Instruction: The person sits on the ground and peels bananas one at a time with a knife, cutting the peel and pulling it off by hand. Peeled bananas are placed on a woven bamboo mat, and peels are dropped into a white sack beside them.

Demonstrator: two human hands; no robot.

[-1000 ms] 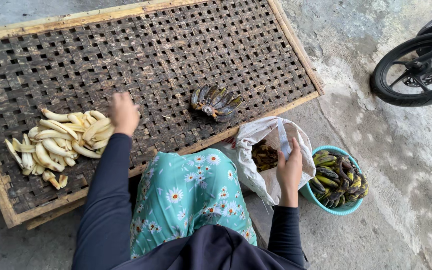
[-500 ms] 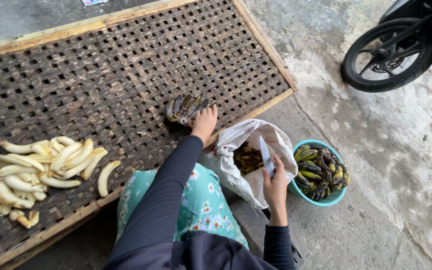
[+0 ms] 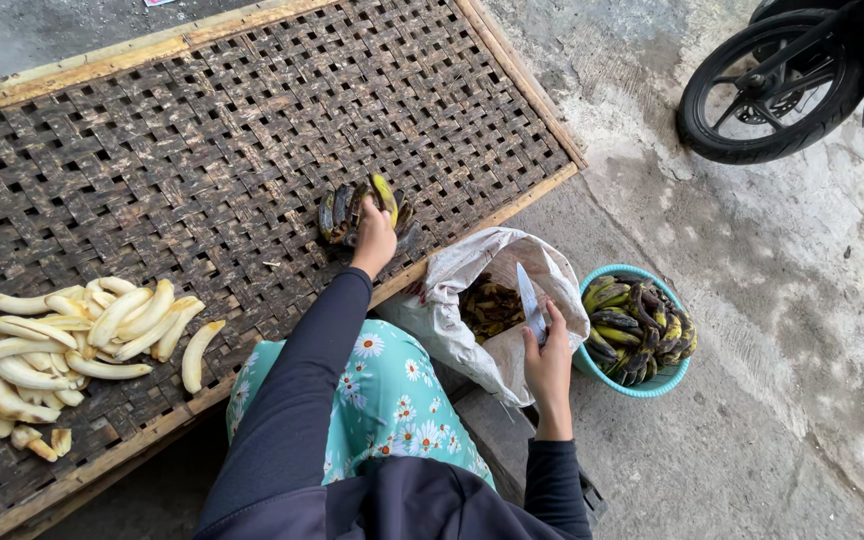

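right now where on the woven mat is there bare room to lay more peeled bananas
Most of the woven mat lies bare: the whole far half, and the stretch between the peeled bananas and the unpeeled bunch under the left hand. It is crowded at the near left corner, and off the mat around the bag.

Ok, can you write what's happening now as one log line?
left hand: on banana bunch | right hand: holds knife over bag | peeled bananas: on mat
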